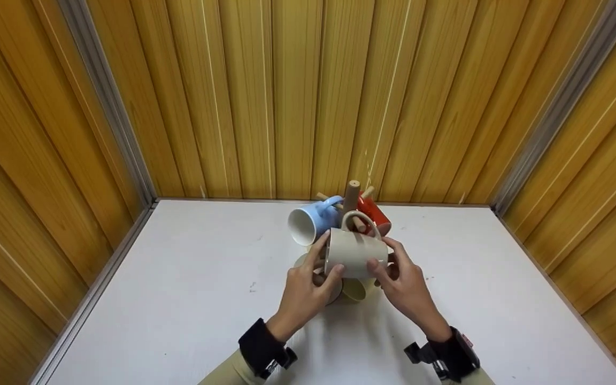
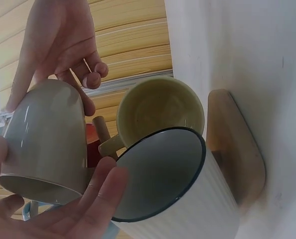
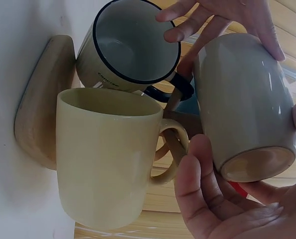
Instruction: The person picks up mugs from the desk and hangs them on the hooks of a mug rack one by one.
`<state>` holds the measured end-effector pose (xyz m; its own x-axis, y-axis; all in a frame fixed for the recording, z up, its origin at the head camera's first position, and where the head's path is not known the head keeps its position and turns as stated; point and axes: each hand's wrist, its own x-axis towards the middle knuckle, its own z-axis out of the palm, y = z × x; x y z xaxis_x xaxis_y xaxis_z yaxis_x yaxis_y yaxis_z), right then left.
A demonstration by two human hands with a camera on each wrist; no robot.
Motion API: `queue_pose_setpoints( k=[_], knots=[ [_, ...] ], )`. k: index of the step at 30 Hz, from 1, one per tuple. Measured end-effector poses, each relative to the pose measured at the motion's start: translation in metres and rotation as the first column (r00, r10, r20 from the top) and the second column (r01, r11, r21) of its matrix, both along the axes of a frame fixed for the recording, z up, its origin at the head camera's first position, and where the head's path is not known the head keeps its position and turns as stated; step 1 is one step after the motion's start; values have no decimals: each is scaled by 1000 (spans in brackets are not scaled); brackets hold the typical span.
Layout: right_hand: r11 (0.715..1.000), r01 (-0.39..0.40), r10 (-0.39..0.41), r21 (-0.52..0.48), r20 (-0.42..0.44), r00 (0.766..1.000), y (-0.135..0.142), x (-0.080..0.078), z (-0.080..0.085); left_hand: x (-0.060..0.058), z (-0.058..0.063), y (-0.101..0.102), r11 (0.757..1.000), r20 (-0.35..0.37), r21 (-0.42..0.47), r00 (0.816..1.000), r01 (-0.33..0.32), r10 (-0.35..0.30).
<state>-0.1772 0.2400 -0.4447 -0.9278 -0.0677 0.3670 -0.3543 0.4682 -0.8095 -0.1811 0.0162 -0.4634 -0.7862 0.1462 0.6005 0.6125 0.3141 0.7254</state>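
Observation:
Both hands hold a light grey mug on its side in front of a wooden mug tree. My left hand grips its mouth end, and my right hand grips its base end. The mug's handle points up, and a peg end shows inside its loop; whether the peg passes through I cannot tell. On the tree hang a blue mug at left and a red mug at right. Lower down are a white mug with a dark rim and a pale yellow mug.
The tree's wooden base stands on a white tabletop. Wood-patterned panels close off the back and both sides, with grey metal strips at the corners.

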Motion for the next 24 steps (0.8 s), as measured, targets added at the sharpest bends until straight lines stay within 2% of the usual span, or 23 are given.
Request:
queue_pose_setpoints(
  k=[14,24],
  knots=[
    [999,17,-17,30,5,1000,1,1,-6,3,-4,-6,999,-9,0,999,52,-52],
    [999,9,-10,46,21,1000,3,1,-10,4,-7,-7,998,-8,8,998,60,-60]
  ],
)
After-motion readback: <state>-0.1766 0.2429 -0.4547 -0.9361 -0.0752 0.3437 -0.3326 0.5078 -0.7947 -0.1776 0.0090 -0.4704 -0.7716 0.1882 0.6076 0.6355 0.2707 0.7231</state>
